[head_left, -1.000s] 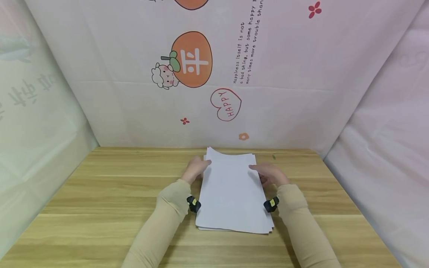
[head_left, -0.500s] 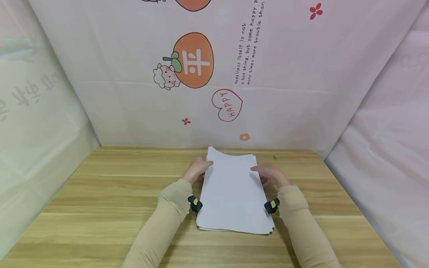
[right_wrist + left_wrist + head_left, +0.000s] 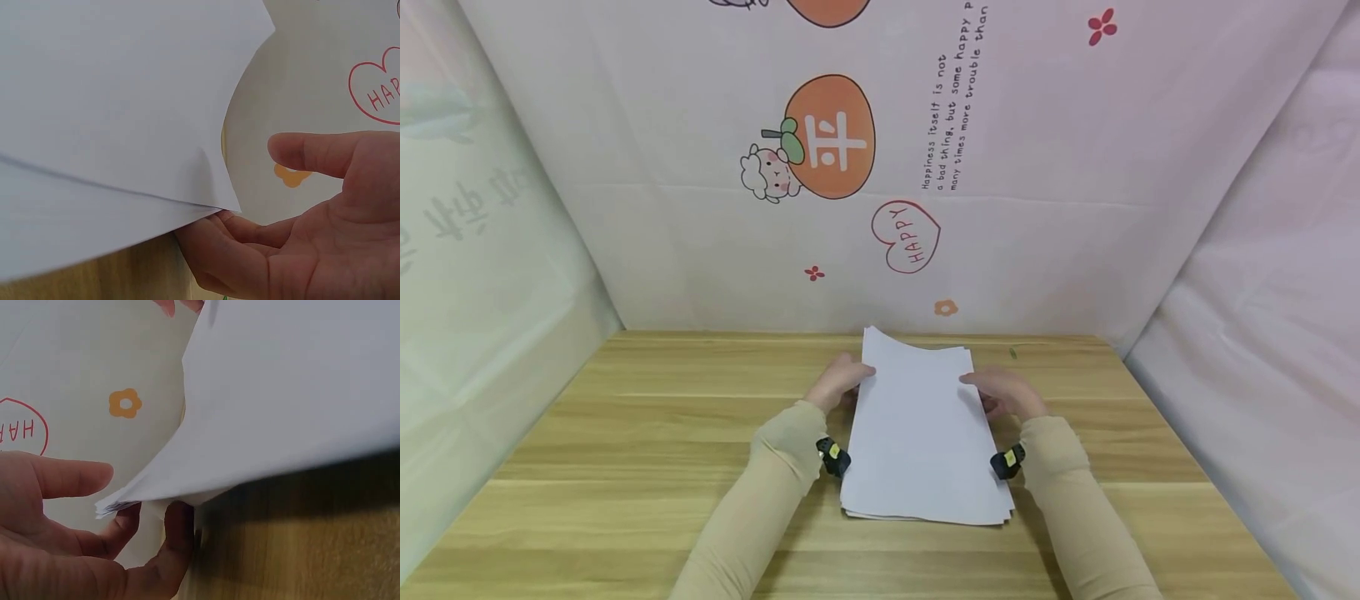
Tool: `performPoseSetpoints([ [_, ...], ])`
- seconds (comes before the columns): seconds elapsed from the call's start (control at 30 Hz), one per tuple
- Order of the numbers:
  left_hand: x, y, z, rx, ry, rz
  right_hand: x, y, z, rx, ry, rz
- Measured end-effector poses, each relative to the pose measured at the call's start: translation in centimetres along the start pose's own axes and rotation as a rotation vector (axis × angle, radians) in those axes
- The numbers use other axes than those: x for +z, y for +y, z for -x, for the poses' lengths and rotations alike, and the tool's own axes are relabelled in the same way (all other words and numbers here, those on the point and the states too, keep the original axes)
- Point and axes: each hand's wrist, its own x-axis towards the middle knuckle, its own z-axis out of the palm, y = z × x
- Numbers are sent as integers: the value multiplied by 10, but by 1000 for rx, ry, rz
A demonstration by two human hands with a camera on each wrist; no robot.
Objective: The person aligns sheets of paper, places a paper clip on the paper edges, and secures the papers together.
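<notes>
A stack of white paper sheets (image 3: pixel 921 433) lies lengthwise on the table, its far end raised and sagging between its two corners. My left hand (image 3: pixel 838 383) holds the far left edge. In the left wrist view its bent fingers (image 3: pixel 178 531) are under the sheets, with the thumb just above the corner. My right hand (image 3: pixel 1006 390) holds the far right edge, fingers (image 3: pixel 219 250) curled beneath the paper. Its thumb stands apart from the sheets in the right wrist view. The sheets' edges are slightly uneven at the near end.
The wood-grain table (image 3: pixel 647 450) extends on both sides of the stack. Behind it hangs a white printed cloth (image 3: pixel 1037 250), with more cloth at left and right. A small green mark (image 3: pixel 1013 353) lies near the back edge. Each wrist wears a black camera (image 3: pixel 1007 460).
The left thumb has shifted slightly towards me along the paper's edge, and the far end of the stack dips a little more in the middle. Otherwise the hands stay in place.
</notes>
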Motion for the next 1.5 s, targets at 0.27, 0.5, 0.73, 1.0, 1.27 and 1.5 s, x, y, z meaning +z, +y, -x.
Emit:
performPoseSetpoints([
  [0.27,-2,-7,-7,-3,-4,-15,0,0,-1,14,18,-2],
  [0.5,-5,-12,-5,-36,17,-30,-1,-1,-1,20,14,23],
  [0.73,-4,-11,-2,-31,26,-14,0,-1,0,6,12,29],
  [1.0,-3,-11,2,-72,19,-25,2,2,-2,6,-6,38],
  [1.27,-3,-6,3,-70,-1,-22,0,0,0,-25,-24,67],
  [1.5,-2,-4,3,-20,-41,-53,-1,0,-1,-20,-29,25],
])
